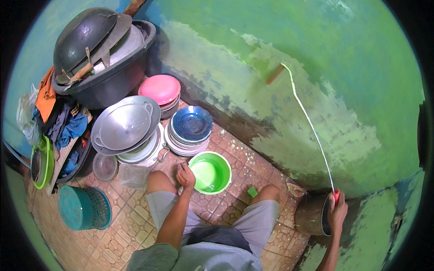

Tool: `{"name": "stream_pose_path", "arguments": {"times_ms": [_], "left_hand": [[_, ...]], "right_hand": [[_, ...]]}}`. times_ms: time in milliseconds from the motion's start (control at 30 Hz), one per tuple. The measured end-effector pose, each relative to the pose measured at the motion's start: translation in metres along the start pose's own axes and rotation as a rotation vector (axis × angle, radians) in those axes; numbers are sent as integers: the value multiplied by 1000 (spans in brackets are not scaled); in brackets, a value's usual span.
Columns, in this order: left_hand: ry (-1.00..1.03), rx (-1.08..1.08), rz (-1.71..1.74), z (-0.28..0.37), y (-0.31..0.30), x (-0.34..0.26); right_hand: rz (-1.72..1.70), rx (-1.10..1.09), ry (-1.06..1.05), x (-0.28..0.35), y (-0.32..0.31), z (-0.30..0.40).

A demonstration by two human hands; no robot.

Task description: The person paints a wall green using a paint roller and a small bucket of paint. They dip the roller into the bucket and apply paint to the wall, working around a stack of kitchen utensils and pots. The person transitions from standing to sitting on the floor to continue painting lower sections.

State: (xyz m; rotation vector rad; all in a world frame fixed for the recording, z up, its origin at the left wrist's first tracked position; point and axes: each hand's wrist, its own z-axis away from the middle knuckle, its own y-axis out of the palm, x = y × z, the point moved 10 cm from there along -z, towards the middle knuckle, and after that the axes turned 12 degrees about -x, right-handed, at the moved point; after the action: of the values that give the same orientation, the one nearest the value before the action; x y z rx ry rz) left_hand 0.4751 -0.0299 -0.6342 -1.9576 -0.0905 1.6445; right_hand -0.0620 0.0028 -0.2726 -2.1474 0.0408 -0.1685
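Observation:
My right hand (336, 210) is closed around the red end piece (336, 196) of a thin pale hose or cord (313, 130). It runs up to a short brown pipe stub (274, 74) in the wall. Under that hand, a dark cylindrical container (308, 215) stands by the wall corner. My left hand (185, 176) has its fingers curled, just left of a light green plastic bucket (228, 169). Whether anything is inside those fingers is hidden. The bucket appears to hold some clear liquid. A small green sponge-like piece (252, 192) lies on the floor near my right knee.
Stacked plates topped by a blue dish (192, 123), metal woks (123, 125) and pink-topped bowls (160, 89) stand ahead. A big black tub (115, 79) of cookware, piled cloths (64, 118), clear plastic containers (134, 175) and a teal basket (76, 207) are leftward. Painted walls (356, 84) bound the right.

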Motion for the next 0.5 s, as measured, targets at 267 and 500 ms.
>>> {"name": "stream_pose_path", "arguments": {"times_ms": [267, 500], "left_hand": [[12, -9, -42, 1, -2, -2], [21, 17, -67, -1, 6, 6]], "right_hand": [[-91, 5, 5, 47, 9, -19], [-158, -7, -158, 169, 56, -112]]}}
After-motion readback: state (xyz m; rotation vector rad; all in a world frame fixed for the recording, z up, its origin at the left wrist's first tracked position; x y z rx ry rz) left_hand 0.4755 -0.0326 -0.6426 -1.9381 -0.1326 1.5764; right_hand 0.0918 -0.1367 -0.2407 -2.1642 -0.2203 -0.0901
